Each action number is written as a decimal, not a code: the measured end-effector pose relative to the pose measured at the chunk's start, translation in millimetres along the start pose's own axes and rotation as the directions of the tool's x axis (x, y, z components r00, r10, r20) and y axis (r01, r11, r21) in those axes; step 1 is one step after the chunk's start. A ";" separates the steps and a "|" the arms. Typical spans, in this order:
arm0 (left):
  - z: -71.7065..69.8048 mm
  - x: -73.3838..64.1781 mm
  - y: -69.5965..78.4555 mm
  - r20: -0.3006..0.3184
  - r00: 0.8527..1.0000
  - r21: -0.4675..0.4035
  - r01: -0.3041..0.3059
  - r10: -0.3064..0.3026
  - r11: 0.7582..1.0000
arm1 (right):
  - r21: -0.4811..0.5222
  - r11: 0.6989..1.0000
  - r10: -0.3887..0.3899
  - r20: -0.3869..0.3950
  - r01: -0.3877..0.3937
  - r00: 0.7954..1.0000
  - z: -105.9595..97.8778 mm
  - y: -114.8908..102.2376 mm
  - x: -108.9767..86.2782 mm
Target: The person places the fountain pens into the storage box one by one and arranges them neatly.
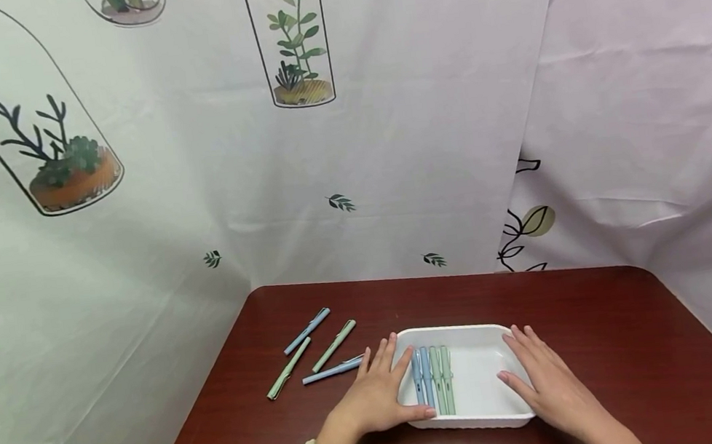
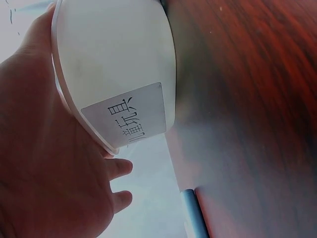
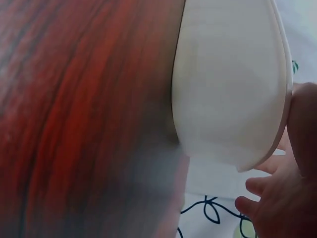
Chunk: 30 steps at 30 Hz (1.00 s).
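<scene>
A white plastic tray point(image 1: 482, 376) stands on the table between both hands. Two blue pens point(image 1: 422, 375) and two green pens point(image 1: 443, 380) lie side by side in its left part. My left hand point(image 1: 376, 399) rests over the tray's left rim, its fingers spread and the thumb along the near edge. At the opposite side my right hand point(image 1: 551, 381) touches the right rim with loosely extended fingers. Neither hand holds a pen. In the left wrist view, a label point(image 2: 141, 113) with printed characters shows on the tray's outer wall.
Left of the tray, loose pens lie on the dark red table point(image 1: 234, 426): a far blue pen point(image 1: 307, 331), two green pens point(image 1: 290, 369), and a nearer blue pen point(image 1: 332, 370) partly behind my left hand. A white patterned curtain point(image 1: 390, 174) hangs behind the table.
</scene>
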<state>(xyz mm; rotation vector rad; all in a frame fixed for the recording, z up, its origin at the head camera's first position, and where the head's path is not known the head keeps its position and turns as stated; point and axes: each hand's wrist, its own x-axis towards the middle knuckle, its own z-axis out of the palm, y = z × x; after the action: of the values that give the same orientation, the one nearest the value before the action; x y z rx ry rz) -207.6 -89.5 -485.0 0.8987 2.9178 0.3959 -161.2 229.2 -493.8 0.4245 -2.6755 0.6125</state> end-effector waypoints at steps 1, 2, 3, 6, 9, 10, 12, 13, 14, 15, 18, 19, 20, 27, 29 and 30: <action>-0.4 0.1 0.2 0.001 1.000 0.000 0.000 0.000 1.000 | -0.002 1.000 0.000 0.006 0.000 1.000 0.3 0.9 -1.0; -0.7 0.1 0.4 -0.001 1.000 0.000 -0.002 0.002 1.000 | 0.002 1.000 0.002 0.015 -0.002 1.000 0.5 1.6 -1.9; -0.6 0.3 0.4 -0.001 1.000 0.002 -0.004 0.004 1.000 | 0.008 1.000 0.006 0.025 -0.006 1.000 0.4 2.2 -2.8; -0.3 0.4 0.6 -0.006 1.000 0.004 -0.009 0.009 1.000 | 0.019 1.000 0.016 0.061 -0.017 0.998 0.3 3.3 -5.2; -0.1 0.5 0.8 -0.007 1.000 0.003 -0.012 0.012 1.000 | 0.027 0.999 0.027 0.091 -0.029 0.995 -0.1 3.6 -6.8; -0.4 0.4 1.1 -0.008 1.000 -0.001 -0.013 0.013 1.000 | 0.026 0.999 0.029 0.099 -0.032 0.995 -0.1 3.7 -7.0; -0.7 0.6 1.4 -0.009 1.000 -0.002 -0.014 0.013 1.000 | 0.020 0.999 0.033 0.110 -0.036 0.993 0.0 3.8 -7.1; -0.9 0.7 1.6 -0.006 1.000 0.000 -0.010 0.010 1.000 | 0.017 0.999 0.034 0.113 -0.037 0.993 0.0 4.1 -7.2; -0.7 0.8 1.7 -0.004 1.000 0.001 -0.008 0.008 1.000 | 0.013 0.999 0.035 0.115 -0.036 0.993 0.1 4.4 -7.3; -0.6 0.9 1.7 -0.001 1.000 0.003 -0.006 0.006 1.000 | 0.008 0.999 0.032 0.116 -0.034 0.993 0.2 4.7 -7.6; -0.6 0.7 1.6 -0.003 1.000 0.012 -0.003 0.003 1.000 | -0.015 1.000 0.016 0.109 -0.014 0.994 0.3 6.0 -8.6; -0.4 0.7 1.6 -0.004 1.000 0.012 -0.003 0.003 1.000 | -0.025 1.000 0.009 0.104 -0.006 0.995 0.2 6.7 -9.1; -0.4 0.7 1.6 -0.005 1.000 0.014 -0.004 0.004 1.000 | -0.036 0.999 0.001 0.099 0.003 0.995 0.0 7.0 -9.6; -0.1 2.0 -0.7 -0.006 1.000 0.017 -0.006 0.006 1.000 | -0.058 0.998 -0.033 0.071 0.037 0.997 -2.5 8.5 -12.1; -1.0 2.0 -2.3 -0.003 1.000 0.005 -0.008 0.008 1.000 | -0.050 0.998 -0.019 0.087 0.023 0.996 -2.3 8.8 -12.5; -1.7 1.8 -3.5 -0.003 1.000 -0.001 -0.010 0.010 1.000 | -0.048 0.999 -0.011 0.098 0.016 0.995 -1.9 9.2 -12.8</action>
<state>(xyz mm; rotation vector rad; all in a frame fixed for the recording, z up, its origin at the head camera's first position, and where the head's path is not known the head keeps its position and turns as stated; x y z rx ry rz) -211.2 -91.6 -484.3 0.9136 2.9165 0.4003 -152.6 240.6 -500.7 0.4694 -2.7713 0.5338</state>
